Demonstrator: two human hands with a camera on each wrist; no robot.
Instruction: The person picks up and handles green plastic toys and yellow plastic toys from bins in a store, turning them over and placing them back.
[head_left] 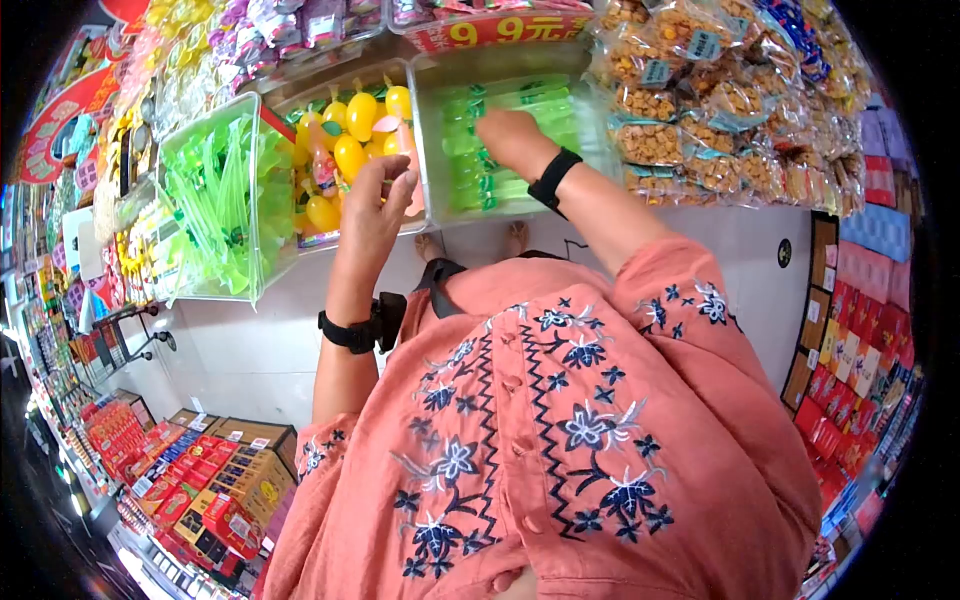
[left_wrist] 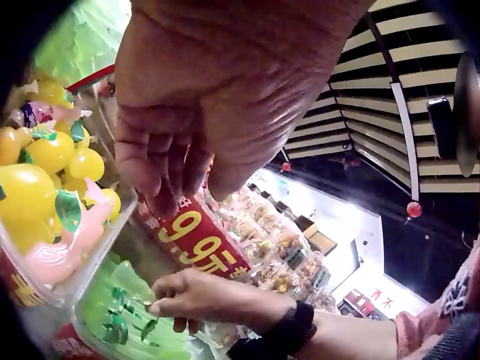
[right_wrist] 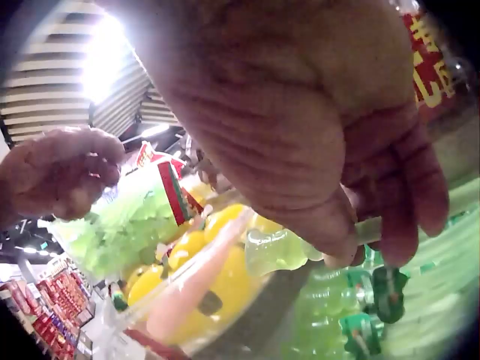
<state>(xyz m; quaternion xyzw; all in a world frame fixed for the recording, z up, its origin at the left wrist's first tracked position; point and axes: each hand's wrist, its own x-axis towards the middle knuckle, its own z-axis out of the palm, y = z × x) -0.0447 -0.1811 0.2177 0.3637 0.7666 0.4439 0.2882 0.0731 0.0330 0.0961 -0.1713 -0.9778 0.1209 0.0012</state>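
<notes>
My right hand (head_left: 508,135) reaches into a clear bin (head_left: 428,140) of green bottled drinks (head_left: 480,180). In the right wrist view its thumb and fingers (right_wrist: 405,225) pinch the top of one green bottle (right_wrist: 369,229). My left hand (head_left: 378,195) hovers at the edge of the neighbouring clear bin (head_left: 350,82), which holds yellow fruit-shaped drinks (head_left: 350,150) and a pink one (left_wrist: 64,251). The left hand's fingers (left_wrist: 161,161) are curled against the thumb, and I see nothing in them.
A third clear bin (head_left: 215,200) of pale green items stands to the left. Bags of snacks (head_left: 700,90) hang on the right beside a red price sign (head_left: 500,28). Red boxes (head_left: 870,330) line the right shelf, and more boxed goods (head_left: 200,470) fill the lower left.
</notes>
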